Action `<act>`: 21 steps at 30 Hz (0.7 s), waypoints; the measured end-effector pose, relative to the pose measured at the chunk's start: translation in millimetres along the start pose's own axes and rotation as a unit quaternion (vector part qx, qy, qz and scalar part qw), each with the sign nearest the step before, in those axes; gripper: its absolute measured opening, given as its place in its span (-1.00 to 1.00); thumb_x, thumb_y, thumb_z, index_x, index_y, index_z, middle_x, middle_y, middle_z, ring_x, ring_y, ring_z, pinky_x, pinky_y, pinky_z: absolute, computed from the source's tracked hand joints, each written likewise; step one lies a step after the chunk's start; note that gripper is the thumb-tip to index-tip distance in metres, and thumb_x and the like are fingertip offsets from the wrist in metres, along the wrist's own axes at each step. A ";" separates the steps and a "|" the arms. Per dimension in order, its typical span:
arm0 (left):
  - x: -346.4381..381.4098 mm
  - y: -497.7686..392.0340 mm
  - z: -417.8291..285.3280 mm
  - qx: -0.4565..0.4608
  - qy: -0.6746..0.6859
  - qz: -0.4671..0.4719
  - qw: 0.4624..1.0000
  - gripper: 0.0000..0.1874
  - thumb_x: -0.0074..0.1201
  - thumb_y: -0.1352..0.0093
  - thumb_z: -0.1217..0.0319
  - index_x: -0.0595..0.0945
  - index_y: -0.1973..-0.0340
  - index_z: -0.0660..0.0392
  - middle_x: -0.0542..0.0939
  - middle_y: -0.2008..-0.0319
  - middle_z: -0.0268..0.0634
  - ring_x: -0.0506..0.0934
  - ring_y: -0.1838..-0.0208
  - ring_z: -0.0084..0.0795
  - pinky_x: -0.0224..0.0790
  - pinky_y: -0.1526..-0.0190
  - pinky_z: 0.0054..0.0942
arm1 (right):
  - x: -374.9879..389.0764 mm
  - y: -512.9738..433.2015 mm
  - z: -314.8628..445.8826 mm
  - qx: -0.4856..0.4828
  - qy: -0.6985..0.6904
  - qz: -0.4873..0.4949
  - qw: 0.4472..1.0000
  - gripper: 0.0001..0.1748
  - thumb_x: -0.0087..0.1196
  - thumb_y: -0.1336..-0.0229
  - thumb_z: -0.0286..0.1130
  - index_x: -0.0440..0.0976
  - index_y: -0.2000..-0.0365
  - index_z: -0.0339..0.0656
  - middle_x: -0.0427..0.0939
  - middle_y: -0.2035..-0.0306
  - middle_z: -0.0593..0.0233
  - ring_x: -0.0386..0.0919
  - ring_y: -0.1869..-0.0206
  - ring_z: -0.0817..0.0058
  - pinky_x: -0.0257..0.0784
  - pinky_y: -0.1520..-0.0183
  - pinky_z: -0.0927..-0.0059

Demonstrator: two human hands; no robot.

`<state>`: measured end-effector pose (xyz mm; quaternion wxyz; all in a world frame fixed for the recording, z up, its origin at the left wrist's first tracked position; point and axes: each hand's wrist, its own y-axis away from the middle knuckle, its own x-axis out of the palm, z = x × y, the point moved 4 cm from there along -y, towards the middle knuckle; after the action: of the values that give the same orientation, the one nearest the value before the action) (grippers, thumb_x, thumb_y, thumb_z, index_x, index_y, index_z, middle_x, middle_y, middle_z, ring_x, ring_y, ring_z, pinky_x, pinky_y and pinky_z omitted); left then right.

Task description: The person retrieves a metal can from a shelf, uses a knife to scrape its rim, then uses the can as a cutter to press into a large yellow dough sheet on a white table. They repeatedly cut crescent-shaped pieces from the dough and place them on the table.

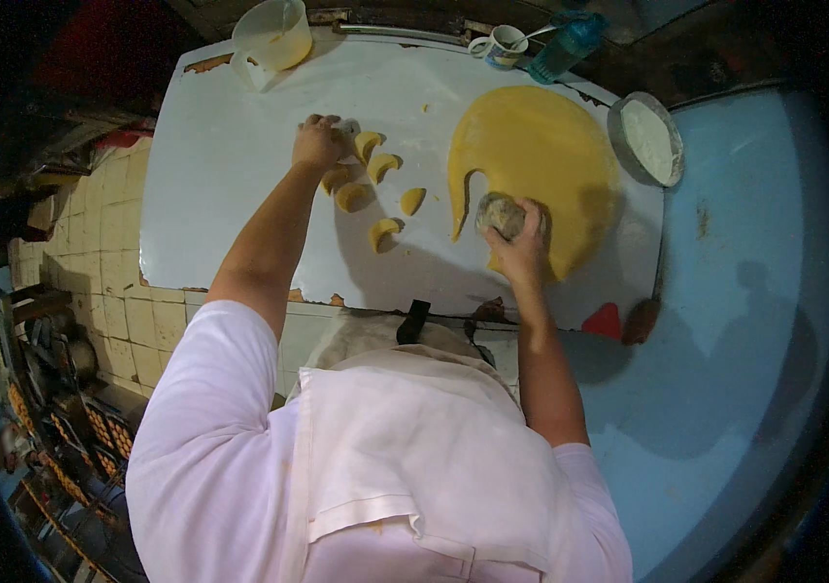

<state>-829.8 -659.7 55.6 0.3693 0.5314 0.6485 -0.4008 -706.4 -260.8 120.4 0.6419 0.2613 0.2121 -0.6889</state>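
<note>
A large flat sheet of yellow dough [538, 146] lies on the white tabletop, with a curved notch cut into its left side. My right hand [520, 244] grips a round, cup-like cutter [502, 215] at the notch, on the dough's near-left edge. Further left, my left hand [317, 142] is down at the table with its fingers curled. A small greyish object [345, 130] touches or adjoins its fingers; whether they hold it is unclear. Several cut pieces lie between the hands, among them a dough crescent [384, 166] and a wedge-shaped piece [413, 200].
A plastic measuring jug [272, 44] stands at the far left of the table [232, 182]. Along the far edge are a mug [505, 47] with a spoon and a teal bottle [567, 47]. A bowl of white powder [647, 142] sits at the right edge, beside the blue wall [742, 218].
</note>
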 end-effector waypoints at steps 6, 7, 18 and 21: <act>-13.8 84.5 -21.5 -0.078 0.362 -0.033 0.928 -0.67 0.22 -0.39 0.45 0.67 -0.07 0.13 0.67 0.22 -0.26 0.60 0.22 -0.30 0.54 0.08 -0.34 | 29.3 -46.9 6.6 -0.045 0.088 0.003 0.995 -0.12 0.48 0.17 -0.33 0.28 -0.20 -0.14 0.35 -0.19 -0.10 0.34 -0.27 -0.13 0.35 -0.28 -0.05; -6.8 108.3 -22.4 -0.135 0.469 0.000 0.873 -0.71 0.19 -0.45 0.42 0.65 -0.06 0.19 0.66 0.28 -0.28 0.58 0.28 -0.41 0.52 0.14 -0.39 | 33.3 -50.3 6.8 -0.037 0.086 0.010 0.996 -0.10 0.49 0.18 -0.34 0.27 -0.21 -0.13 0.34 -0.19 -0.11 0.33 -0.26 -0.15 0.36 -0.27 -0.08; 30.5 208.5 7.7 -0.361 0.657 0.101 0.654 -0.82 0.03 -0.53 0.42 0.61 0.02 0.20 0.64 0.34 -0.24 0.58 0.43 -0.47 0.58 0.26 -0.45 | 55.4 -73.7 15.8 -0.069 0.188 0.003 0.980 -0.09 0.48 0.14 -0.18 0.28 -0.22 -0.13 0.38 -0.17 -0.11 0.41 -0.20 -0.12 0.43 -0.20 -0.07; 29.8 206.7 9.6 -0.362 0.651 0.125 0.655 -0.77 0.01 -0.56 0.37 0.60 -0.04 0.20 0.65 0.32 -0.24 0.59 0.40 -0.47 0.60 0.21 -0.41 | 56.9 -83.2 19.0 -0.044 0.221 0.028 0.974 -0.08 0.49 0.13 -0.15 0.28 -0.24 -0.13 0.37 -0.19 -0.12 0.42 -0.21 -0.13 0.45 -0.19 -0.07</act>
<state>-630.5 -633.2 -1.6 0.0626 0.5566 0.7439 0.3646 -793.1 -309.6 95.6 0.6094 0.3842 0.3712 -0.5858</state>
